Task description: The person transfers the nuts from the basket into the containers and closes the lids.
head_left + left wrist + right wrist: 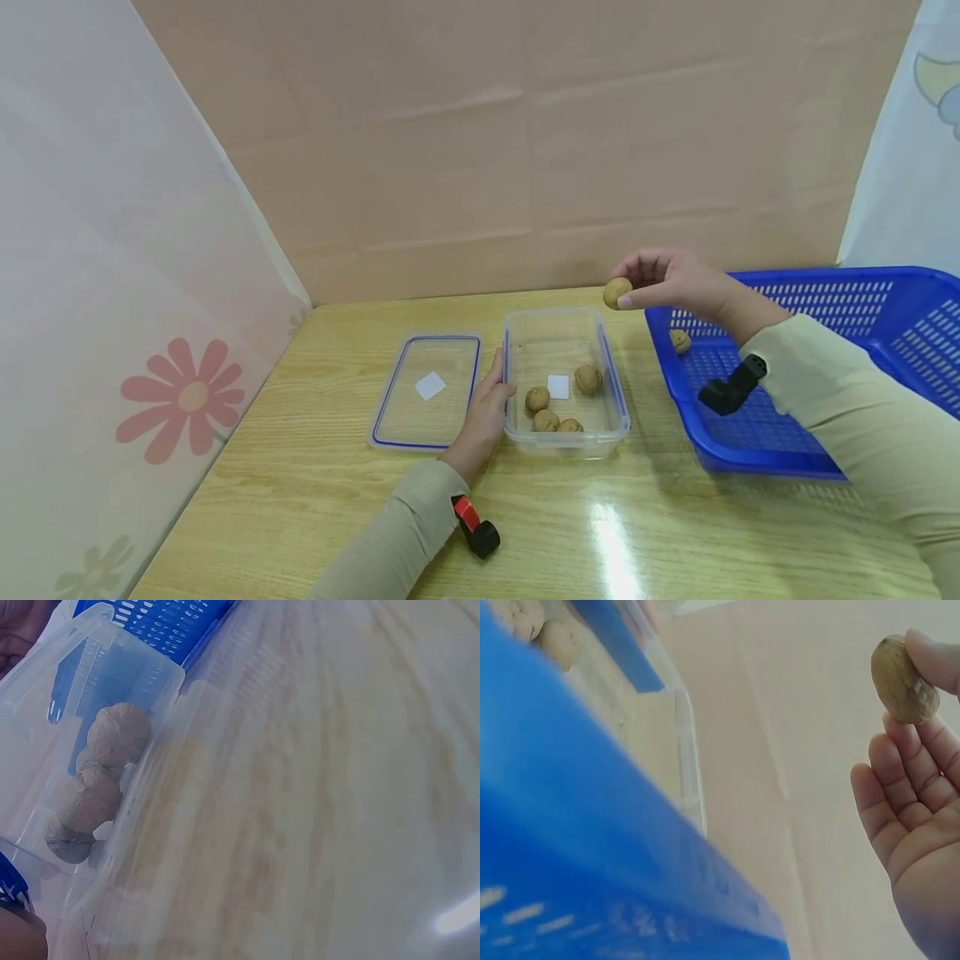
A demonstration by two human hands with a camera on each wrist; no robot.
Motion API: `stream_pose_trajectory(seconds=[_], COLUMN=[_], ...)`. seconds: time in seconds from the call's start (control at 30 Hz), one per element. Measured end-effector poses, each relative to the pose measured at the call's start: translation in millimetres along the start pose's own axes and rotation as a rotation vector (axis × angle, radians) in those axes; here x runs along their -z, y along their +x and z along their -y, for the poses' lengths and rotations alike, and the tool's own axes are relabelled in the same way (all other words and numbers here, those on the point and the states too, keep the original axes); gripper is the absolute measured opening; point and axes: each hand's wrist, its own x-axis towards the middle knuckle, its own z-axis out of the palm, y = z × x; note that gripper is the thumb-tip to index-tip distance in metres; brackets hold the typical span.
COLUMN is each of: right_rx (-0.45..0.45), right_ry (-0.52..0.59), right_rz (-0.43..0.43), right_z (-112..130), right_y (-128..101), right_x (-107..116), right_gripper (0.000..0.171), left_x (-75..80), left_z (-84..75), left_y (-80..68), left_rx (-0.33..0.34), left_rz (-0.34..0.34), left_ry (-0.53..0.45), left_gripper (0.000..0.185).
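Observation:
My right hand [660, 279] pinches a walnut [617, 292] between thumb and fingertips, held in the air above the far right corner of a clear plastic container [609, 367]. The right wrist view shows that walnut [904, 679] at my fingertips [930, 656]. Several walnuts [555, 404] lie in the container's near half, also seen through its wall as walnuts [101, 780] in the left wrist view. My left hand [486, 408] rests flat against the container's left wall, fingers straight. One more walnut [679, 340] lies in the blue basket [862, 287].
The container's clear lid [427, 390] with a blue seal lies flat to the left of my left hand. A floral panel [112, 333] closes the left side and a beige wall [525, 150] the back. Bare wooden tabletop [600, 525] lies in front.

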Motion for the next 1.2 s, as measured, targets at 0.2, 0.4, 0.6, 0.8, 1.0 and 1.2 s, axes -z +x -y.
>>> stream_pose_trajectory(seconds=[0.2, 0.4, 0.6, 0.8, 1.0, 1.2], right_rx=[0.011, 0.055, 0.045, 0.022, -0.017, -0.001], right_ry=[0.007, 0.070, 0.087, 0.079, 0.020, -0.047], right_rz=[0.036, 0.118, 0.142, 0.140, 0.105, 0.090], right_z=[5, 3, 1, -4, -10, -17], right_y=[7, 16, 24, 30, 32, 34], right_x=[-8, -16, -30, -42, -51, -58], right_gripper=[0.019, 0.014, 0.016, 0.021, 0.024, 0.025], left_x=[-1.3, -2.3, -3.4, -4.9, -5.3, -5.6], left_z=[5.4, 8.3, 9.0, 8.2, 8.9, 10.0], left_y=[2.9, 4.0, 5.0, 5.7, 5.7, 5.9], left_rx=[-0.004, -0.016, -0.008, -0.004, -0.012, -0.006], left_rz=[-0.017, -0.007, -0.011, -0.019, -0.018, -0.011], left_ry=[-0.013, -0.016, -0.014, -0.002, -0.006, -0.004], left_gripper=[0.059, 0.059, 0.058, 0.058, 0.059, 0.058])
